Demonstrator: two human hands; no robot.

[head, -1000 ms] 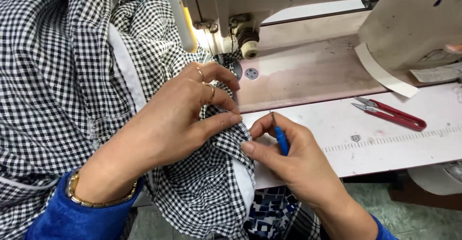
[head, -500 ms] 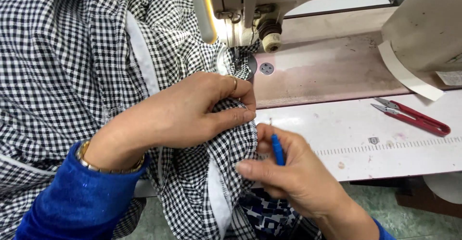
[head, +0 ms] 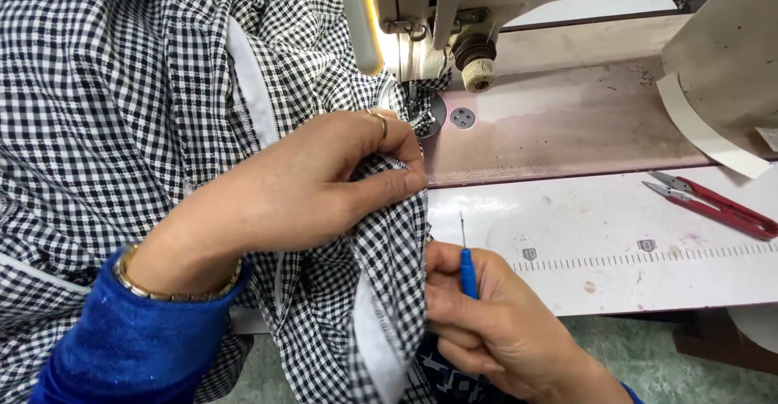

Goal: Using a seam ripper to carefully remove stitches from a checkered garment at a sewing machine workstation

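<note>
checked fabric [head: 121, 112] pinched, left hand [head: 300, 185] curled

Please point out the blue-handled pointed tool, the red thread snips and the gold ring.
blue-handled pointed tool [head: 468, 273]: head view, on its blue handle.
red thread snips [head: 721, 207]: head view, on the red handle.
gold ring [head: 381, 120]: head view, on the band.

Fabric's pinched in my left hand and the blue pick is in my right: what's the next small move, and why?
Probably feed the pinched fold forward under the presser foot. The left hand grips the checked fabric just short of it, and the right hand holds the blue-handled pick upright beside the fold, its tip free to guide the edge.
</note>
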